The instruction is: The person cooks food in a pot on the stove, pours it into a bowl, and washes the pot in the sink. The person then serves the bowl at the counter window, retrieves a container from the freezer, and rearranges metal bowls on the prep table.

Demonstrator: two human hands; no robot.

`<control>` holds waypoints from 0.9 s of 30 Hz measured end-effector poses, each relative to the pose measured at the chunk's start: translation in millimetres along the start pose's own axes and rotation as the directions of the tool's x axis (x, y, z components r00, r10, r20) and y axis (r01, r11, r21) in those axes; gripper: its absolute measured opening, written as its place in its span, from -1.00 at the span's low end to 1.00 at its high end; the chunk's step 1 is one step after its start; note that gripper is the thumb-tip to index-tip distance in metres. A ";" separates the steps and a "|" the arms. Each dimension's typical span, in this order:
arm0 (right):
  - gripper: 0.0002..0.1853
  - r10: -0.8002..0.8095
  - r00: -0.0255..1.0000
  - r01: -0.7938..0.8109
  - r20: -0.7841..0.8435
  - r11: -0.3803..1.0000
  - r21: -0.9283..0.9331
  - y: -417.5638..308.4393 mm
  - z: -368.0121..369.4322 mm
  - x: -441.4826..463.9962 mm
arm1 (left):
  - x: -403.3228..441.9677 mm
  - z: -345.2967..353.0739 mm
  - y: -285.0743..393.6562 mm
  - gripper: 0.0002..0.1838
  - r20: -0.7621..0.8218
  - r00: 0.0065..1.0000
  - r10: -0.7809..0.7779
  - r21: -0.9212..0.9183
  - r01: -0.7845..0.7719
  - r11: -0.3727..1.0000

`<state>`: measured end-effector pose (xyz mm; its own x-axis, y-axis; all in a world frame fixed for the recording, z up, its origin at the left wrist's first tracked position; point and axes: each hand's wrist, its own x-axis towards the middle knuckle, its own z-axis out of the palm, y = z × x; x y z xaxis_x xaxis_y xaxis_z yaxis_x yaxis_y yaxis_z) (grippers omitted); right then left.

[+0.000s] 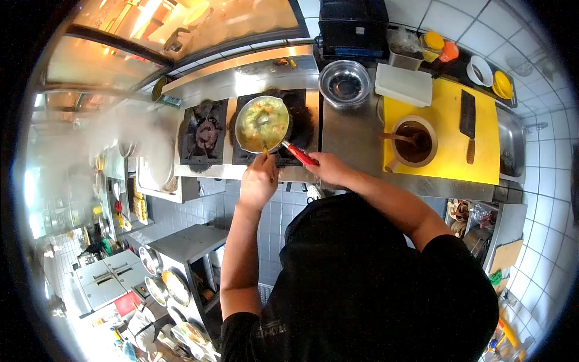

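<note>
A pan (240,131) with a red handle (300,154) sits on the right burner of the stove. Greenish-yellow liquid with small orange and green pieces (272,114) fills it. My right hand (327,168) is closed round the end of the red handle. Below the pan's near rim, my left hand (260,180) grips the handle of a metal cooking spoon (263,121), whose head rests in the food. The exact shape of the spoon's head is partly hidden by the liquid.
Another burner (207,134) lies left of the pan. Rightward are a steel bowl (344,84), a white container (404,84), and a yellow board (446,163) bearing a brown-filled pot (432,140) and a cleaver (467,114). A sink (509,130) is at far right. Steam blurs the left side.
</note>
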<state>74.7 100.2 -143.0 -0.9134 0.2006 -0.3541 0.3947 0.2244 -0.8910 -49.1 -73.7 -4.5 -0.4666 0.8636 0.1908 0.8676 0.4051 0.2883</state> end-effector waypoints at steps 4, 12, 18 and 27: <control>-0.62 -0.019 1.000 0.020 0.014 0.999 -0.045 -9.3 -13.3 -10.1 | -2.2 -14.6 31.1 -0.93 0.084 0.995 0.061 -0.023 -0.059 0.998; -0.53 -0.142 0.977 0.159 -0.157 0.982 0.102 3.0 -17.7 -26.2 | 0.4 -5.7 12.3 -0.85 0.033 0.999 -0.014 -0.007 0.014 1.000; -0.45 -0.012 0.999 0.012 -0.045 1.000 -0.008 -3.8 -33.6 -33.7 | 11.5 -7.9 20.2 -0.84 -0.081 0.995 0.051 -0.133 -0.061 0.989; -0.49 -0.088 0.996 0.083 -0.033 0.989 -0.123 -11.2 -28.3 -23.4 | -7.7 -18.5 4.3 -0.77 -0.080 0.997 0.023 -0.013 -0.024 1.000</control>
<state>94.4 120.0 -116.7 -0.9408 0.2111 -0.2653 0.3267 0.3556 -0.8757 -44.9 -84.2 12.6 -0.4588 0.8459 0.2719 0.8763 0.3802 0.2961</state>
